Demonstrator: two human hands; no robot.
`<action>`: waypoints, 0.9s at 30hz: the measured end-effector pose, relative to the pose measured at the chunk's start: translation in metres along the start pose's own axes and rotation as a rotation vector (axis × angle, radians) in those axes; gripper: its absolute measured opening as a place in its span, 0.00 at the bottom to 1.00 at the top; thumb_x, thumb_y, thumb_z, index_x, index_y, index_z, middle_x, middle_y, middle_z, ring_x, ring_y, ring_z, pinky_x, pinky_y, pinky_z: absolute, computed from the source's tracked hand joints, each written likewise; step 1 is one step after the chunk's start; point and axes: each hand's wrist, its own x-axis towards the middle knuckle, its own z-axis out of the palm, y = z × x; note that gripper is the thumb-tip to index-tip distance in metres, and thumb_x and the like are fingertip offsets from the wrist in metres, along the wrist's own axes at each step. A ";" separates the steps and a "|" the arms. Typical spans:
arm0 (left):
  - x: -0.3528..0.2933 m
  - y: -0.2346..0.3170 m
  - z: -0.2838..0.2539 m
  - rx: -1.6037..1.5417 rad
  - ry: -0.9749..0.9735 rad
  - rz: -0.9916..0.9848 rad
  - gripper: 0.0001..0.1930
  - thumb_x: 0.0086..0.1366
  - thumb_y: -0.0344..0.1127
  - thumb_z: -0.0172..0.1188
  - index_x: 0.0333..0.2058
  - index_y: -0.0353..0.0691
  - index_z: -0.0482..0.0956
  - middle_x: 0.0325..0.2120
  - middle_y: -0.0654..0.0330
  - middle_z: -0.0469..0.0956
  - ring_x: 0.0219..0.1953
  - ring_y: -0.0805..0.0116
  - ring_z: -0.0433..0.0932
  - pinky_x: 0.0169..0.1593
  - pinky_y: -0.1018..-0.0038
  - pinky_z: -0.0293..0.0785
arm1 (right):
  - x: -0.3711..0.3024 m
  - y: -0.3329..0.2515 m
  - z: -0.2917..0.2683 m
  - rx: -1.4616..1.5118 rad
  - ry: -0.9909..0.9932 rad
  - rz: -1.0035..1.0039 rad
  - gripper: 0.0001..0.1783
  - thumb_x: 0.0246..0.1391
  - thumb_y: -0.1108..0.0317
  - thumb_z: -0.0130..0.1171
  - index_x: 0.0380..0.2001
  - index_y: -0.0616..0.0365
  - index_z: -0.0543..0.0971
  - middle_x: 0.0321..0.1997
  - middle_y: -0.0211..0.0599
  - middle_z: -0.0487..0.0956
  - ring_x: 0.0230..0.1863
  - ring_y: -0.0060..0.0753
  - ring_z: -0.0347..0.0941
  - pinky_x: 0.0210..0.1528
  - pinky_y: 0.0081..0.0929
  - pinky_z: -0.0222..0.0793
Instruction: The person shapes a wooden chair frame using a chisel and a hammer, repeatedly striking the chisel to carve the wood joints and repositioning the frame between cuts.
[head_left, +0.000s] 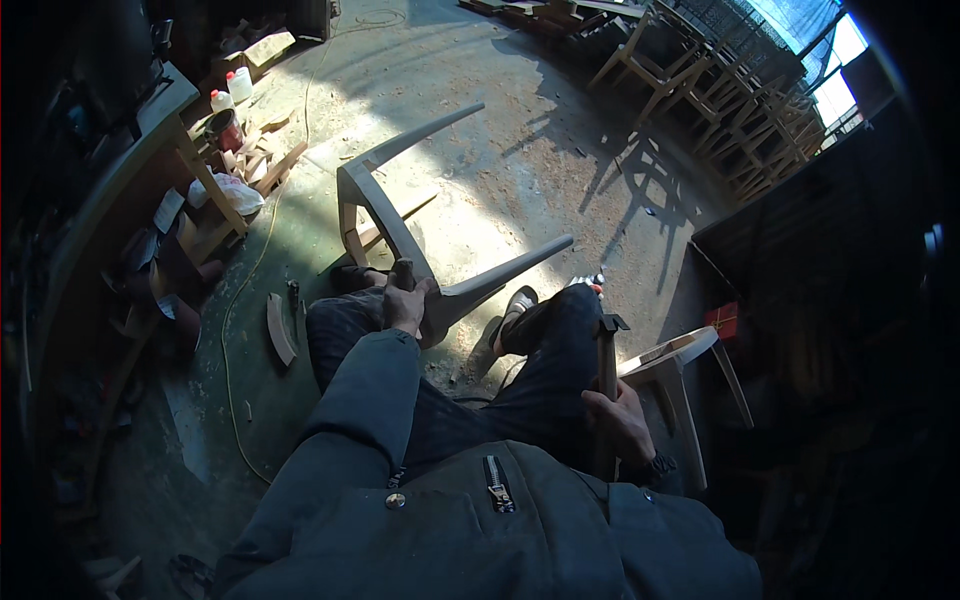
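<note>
A pale wooden chair frame [392,222] leans in front of my knees, two of its legs pointing away to the upper right. My left hand [405,307] is closed round a short dark block [402,270] against the frame's curved rail. The lower part of the block is hidden by my fingers. Over by my right thigh, my right hand [622,415] grips a hammer [607,360] by its handle, head up and apart from the frame.
To my right stands a small wooden stool or chair [672,365], with a red box [722,321] behind it. Stacked chair frames [740,110] fill the far right. A workbench [168,100], white bottles [239,84] and wood scraps line the left. A yellow cord [232,300] crosses the floor.
</note>
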 end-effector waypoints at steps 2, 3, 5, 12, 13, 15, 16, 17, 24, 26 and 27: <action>0.003 -0.004 0.000 -0.008 0.012 0.046 0.36 0.53 0.52 0.80 0.53 0.36 0.76 0.44 0.42 0.83 0.49 0.40 0.83 0.52 0.52 0.76 | -0.012 0.009 -0.006 0.015 0.055 0.009 0.17 0.58 0.64 0.68 0.43 0.60 0.74 0.28 0.27 0.73 0.25 0.19 0.72 0.27 0.20 0.70; 0.004 -0.006 0.002 -0.001 0.003 0.058 0.35 0.54 0.53 0.80 0.51 0.35 0.77 0.43 0.42 0.83 0.49 0.41 0.83 0.52 0.52 0.76 | -0.014 0.012 -0.008 0.028 0.084 0.020 0.16 0.58 0.64 0.67 0.43 0.60 0.74 0.28 0.27 0.73 0.24 0.19 0.72 0.27 0.21 0.70; 0.010 -0.012 0.007 0.069 0.004 0.035 0.35 0.54 0.53 0.80 0.52 0.35 0.77 0.42 0.43 0.83 0.49 0.41 0.83 0.52 0.52 0.76 | -0.015 0.019 -0.010 0.067 0.099 0.046 0.17 0.59 0.64 0.67 0.44 0.60 0.73 0.29 0.28 0.73 0.25 0.20 0.72 0.28 0.21 0.70; 0.026 -0.030 -0.008 0.158 0.009 0.141 0.31 0.54 0.49 0.80 0.51 0.38 0.80 0.42 0.51 0.86 0.46 0.50 0.85 0.51 0.59 0.78 | 0.000 0.026 -0.014 0.115 0.093 0.073 0.18 0.59 0.64 0.67 0.46 0.60 0.73 0.29 0.28 0.73 0.24 0.20 0.72 0.27 0.23 0.70; 0.027 -0.030 -0.018 0.167 -0.040 0.130 0.30 0.54 0.47 0.80 0.51 0.37 0.81 0.42 0.52 0.86 0.45 0.52 0.85 0.51 0.60 0.78 | 0.001 0.025 -0.014 0.092 0.075 0.048 0.18 0.60 0.64 0.67 0.47 0.60 0.73 0.29 0.27 0.73 0.24 0.20 0.72 0.27 0.23 0.70; 0.027 -0.032 -0.042 0.137 -0.076 0.171 0.28 0.54 0.44 0.80 0.50 0.37 0.81 0.40 0.53 0.87 0.44 0.55 0.86 0.50 0.62 0.79 | 0.002 0.022 -0.013 0.110 0.092 0.068 0.18 0.60 0.65 0.66 0.47 0.60 0.72 0.29 0.27 0.72 0.24 0.20 0.72 0.26 0.22 0.70; 0.028 -0.031 -0.051 0.118 -0.087 0.186 0.28 0.53 0.43 0.80 0.49 0.37 0.82 0.40 0.54 0.87 0.43 0.56 0.86 0.50 0.63 0.79 | 0.003 0.021 -0.012 0.117 0.106 0.093 0.18 0.60 0.65 0.66 0.47 0.60 0.72 0.29 0.27 0.72 0.23 0.20 0.72 0.26 0.22 0.70; 0.027 -0.031 -0.058 0.090 -0.089 0.220 0.27 0.54 0.40 0.80 0.49 0.36 0.82 0.40 0.55 0.87 0.42 0.59 0.86 0.48 0.64 0.80 | 0.004 0.020 -0.011 0.151 0.099 0.092 0.18 0.59 0.65 0.67 0.47 0.60 0.72 0.28 0.27 0.72 0.23 0.20 0.72 0.26 0.22 0.70; 0.010 -0.005 -0.059 -0.309 0.044 -0.023 0.20 0.60 0.37 0.76 0.45 0.38 0.79 0.27 0.64 0.79 0.20 0.70 0.75 0.27 0.71 0.74 | 0.037 0.021 0.013 0.202 -0.032 0.119 0.20 0.58 0.64 0.68 0.47 0.60 0.72 0.27 0.28 0.71 0.22 0.22 0.73 0.25 0.23 0.71; 0.009 0.012 -0.062 -0.683 0.144 -0.102 0.18 0.63 0.38 0.74 0.46 0.38 0.77 0.26 0.65 0.75 0.15 0.73 0.70 0.22 0.73 0.69 | 0.049 0.023 0.019 0.186 -0.053 0.152 0.19 0.58 0.65 0.67 0.47 0.60 0.72 0.27 0.28 0.71 0.22 0.22 0.72 0.25 0.23 0.71; 0.009 0.021 -0.067 -0.785 0.111 -0.095 0.16 0.66 0.35 0.67 0.48 0.38 0.75 0.29 0.61 0.76 0.21 0.71 0.74 0.28 0.72 0.71 | 0.054 0.023 0.021 0.163 -0.064 0.169 0.17 0.57 0.66 0.68 0.45 0.59 0.73 0.28 0.26 0.72 0.24 0.19 0.71 0.26 0.21 0.69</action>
